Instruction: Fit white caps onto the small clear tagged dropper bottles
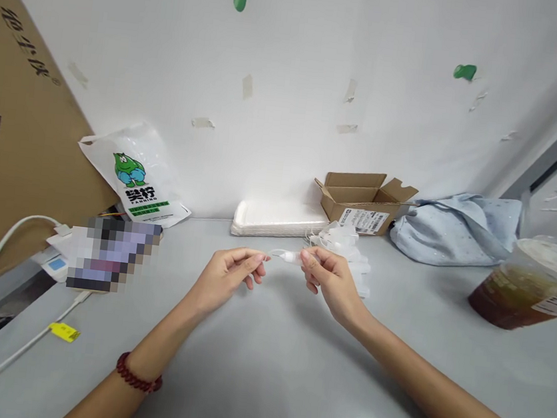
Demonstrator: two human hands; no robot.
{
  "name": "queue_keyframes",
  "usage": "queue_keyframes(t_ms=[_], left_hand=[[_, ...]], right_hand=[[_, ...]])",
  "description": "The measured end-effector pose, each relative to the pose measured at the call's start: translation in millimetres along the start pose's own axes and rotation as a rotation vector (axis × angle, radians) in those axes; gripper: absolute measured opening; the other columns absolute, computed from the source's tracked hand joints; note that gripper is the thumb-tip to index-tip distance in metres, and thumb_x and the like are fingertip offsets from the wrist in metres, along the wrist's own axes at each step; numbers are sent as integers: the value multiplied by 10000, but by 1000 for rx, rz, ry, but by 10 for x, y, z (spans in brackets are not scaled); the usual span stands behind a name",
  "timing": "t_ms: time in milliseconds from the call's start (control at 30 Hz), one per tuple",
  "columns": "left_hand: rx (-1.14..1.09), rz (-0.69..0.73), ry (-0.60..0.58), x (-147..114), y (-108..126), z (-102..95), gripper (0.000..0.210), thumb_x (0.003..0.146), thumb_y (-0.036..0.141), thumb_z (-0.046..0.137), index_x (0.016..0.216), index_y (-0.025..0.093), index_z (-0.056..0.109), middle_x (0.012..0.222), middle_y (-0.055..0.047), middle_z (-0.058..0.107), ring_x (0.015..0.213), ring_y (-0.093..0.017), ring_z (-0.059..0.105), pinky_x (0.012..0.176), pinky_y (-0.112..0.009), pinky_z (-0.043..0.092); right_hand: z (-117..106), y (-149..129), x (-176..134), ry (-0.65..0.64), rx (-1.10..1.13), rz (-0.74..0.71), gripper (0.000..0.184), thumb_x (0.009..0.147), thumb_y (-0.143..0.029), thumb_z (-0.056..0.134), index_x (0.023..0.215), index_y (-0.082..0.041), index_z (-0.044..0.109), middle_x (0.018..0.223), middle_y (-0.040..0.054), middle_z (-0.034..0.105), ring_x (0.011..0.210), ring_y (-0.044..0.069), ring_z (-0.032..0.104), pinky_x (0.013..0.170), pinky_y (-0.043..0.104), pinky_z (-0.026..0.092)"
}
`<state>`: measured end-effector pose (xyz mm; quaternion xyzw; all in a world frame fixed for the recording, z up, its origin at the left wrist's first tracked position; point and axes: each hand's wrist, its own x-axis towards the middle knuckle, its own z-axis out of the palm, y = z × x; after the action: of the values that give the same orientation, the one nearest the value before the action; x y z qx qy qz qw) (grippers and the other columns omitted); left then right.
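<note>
Over the middle of the grey table point(261, 361), my right hand point(334, 284) pinches a small translucent white tube point(292, 257) with a narrow tip that points left. A fine white strand point(278, 250) curves close to that tip. My left hand point(231, 274), a dark red beaded bracelet on its wrist, is closed with thumb and forefinger together just left of the tip. Whatever those fingertips hold is too small to make out. Behind my right hand lies a pile of similar translucent white pieces point(343, 240), partly hidden by it.
White foam trays point(281, 223) are stacked against the wall, beside an open cardboard box point(360, 201). To the right are a light blue cloth bundle point(460, 230) and a lidded drink cup point(515, 290). A blurred phone point(117, 258), cables and a printed plastic bag point(136, 173) are left.
</note>
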<state>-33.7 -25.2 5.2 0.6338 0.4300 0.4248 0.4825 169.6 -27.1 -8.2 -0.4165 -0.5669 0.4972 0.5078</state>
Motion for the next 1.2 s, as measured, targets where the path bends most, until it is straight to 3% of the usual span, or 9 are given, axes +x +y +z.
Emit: queue_keyframes(t_ms=[133, 300, 967, 1067, 1200], left_hand=[[14, -24, -25, -1, 4, 5, 277, 817, 407, 623, 761, 148, 705, 717, -27, 630, 605, -113, 559, 592, -253, 470], [-169, -100, -13, 5, -34, 61, 286, 807, 419, 640, 777, 141, 704, 704, -17, 594, 585, -102, 533, 559, -246, 447], [-351, -174, -33, -14, -57, 131, 290, 827, 408, 627, 735, 135, 656, 718, -13, 545, 629, -100, 506, 564, -235, 419], [-281, -138, 19, -13, -69, 158, 294, 816, 415, 629, 742, 133, 668, 678, -7, 550, 610, -100, 508, 565, -235, 424], [-84, -20, 173, -29, -68, 228, 279, 802, 397, 622, 704, 138, 662, 617, 3, 569, 549, -97, 509, 560, -240, 431]], right_hand=[[2, -11, -25, 53, -178, -62, 357, 826, -518, 545, 789, -168, 601, 574, -39, 384, 514, 91, 351, 487, 254, 274], [28, -36, -48, 57, -276, -90, 351, 833, -495, 536, 827, -159, 638, 590, -30, 417, 524, 92, 346, 491, 255, 271], [63, 22, -25, 1, -192, 2, 382, 826, -543, 525, 785, -166, 573, 557, -44, 377, 508, 96, 339, 484, 258, 268], [71, 36, -33, 18, -241, -8, 379, 830, -533, 519, 771, -163, 575, 572, -37, 385, 517, 96, 340, 491, 257, 270], [86, 81, -45, 36, -293, -12, 400, 839, -548, 494, 746, -165, 565, 569, -35, 377, 517, 97, 328, 484, 252, 261]])
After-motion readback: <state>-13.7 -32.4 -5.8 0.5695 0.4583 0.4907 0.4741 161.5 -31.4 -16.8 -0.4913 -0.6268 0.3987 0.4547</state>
